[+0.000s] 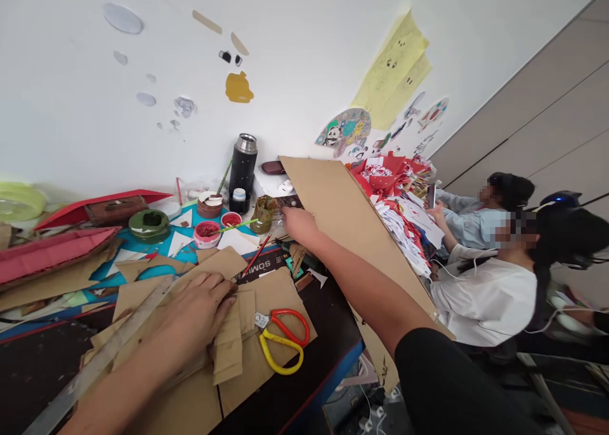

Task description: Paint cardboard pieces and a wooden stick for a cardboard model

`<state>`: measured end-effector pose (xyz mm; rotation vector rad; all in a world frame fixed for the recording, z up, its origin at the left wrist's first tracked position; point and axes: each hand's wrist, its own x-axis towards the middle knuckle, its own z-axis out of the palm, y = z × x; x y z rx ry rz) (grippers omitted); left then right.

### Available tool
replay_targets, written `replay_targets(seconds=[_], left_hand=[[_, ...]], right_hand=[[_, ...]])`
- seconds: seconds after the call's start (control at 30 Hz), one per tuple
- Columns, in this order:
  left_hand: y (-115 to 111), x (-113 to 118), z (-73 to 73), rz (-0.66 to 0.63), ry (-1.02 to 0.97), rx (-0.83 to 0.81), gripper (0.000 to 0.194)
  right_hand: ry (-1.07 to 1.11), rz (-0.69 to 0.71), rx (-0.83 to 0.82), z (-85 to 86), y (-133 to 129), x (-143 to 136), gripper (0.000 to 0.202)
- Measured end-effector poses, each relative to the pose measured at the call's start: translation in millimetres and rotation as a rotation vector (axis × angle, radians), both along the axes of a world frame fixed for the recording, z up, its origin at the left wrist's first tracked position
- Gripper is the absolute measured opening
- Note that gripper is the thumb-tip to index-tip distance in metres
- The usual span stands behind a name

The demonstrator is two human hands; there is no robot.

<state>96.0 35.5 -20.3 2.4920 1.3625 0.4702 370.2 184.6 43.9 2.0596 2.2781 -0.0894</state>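
Note:
My left hand (pixel 197 305) rests over stacked cut cardboard (pixel 238 298), its fingers bent and closed on a piece of cardboard at the edge. A clear ruler (pixel 114 343) lies under that forearm. Scissors (pixel 280 340) with red and yellow handles sit on the cardboard, right of the hand. Stretched forward, my right hand (pixel 301 227) is beside a brownish glass jar (pixel 263 214) and a large cardboard sheet (pixel 333 200). Its fingers are curled together; what they grip, if anything, is hidden. A red pencil (pixel 257 255) lies between the hands.
A black thermos (pixel 242 165), paint pots (pixel 207 233) and a green tape roll (pixel 149 224) stand toward the wall. Red and pink boat-shaped pieces (pixel 57 251) are at left. Beyond the sheet are paper piles (pixel 404 226) and two seated people (pixel 485 289).

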Motion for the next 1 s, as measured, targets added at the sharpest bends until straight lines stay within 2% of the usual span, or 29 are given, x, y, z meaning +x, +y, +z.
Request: replay_targets(seconds=[0.2,0.33,1.0], left_hand=[[-4,3,-3.4,0.022,-0.019,0.031,0.039],[-5,4,-6.1,0.032,-0.015,0.04,0.038],[-4,4,-13.1,0.023,-0.04,0.052,0.039]], right_hand=[[-0.101,-0.009,-0.118,-6.6,16,-10,0.04],[-0.122,-0.03,-0.159,-9.7,17,-13,0.037],[-0.117,0.099,-0.087,-9.2,-40,-4,0.045]])
